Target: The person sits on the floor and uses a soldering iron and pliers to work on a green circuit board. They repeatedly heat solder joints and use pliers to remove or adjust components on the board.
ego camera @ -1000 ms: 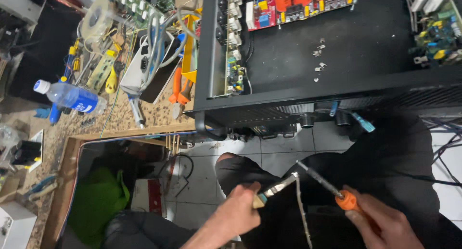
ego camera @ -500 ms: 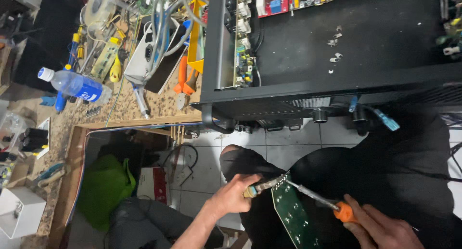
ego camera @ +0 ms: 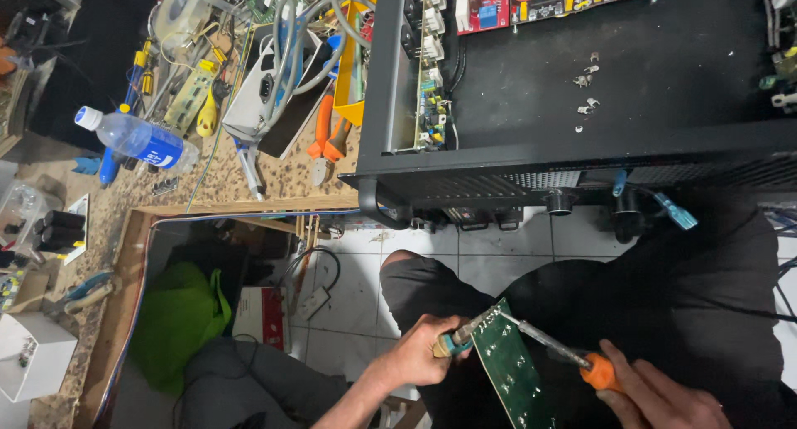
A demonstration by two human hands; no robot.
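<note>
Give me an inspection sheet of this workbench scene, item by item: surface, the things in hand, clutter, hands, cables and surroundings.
Surface: speckled stone-look worktop, crowded with tools.
Things in hand: green circuit board held over the lap; a tool with a blue-and-wood handle and an orange-handled soldering iron meet at its upper edge.
Clutter: plastic water bottle, orange-handled pliers, loose small screws inside the open black chassis.
Hands: left hand grips the blue-and-wood tool; right hand grips the iron's handle.
Cables: grey cable loops over a white box; thin wires under the bench.
Surroundings: white tiled floor, green bag below.
</note>
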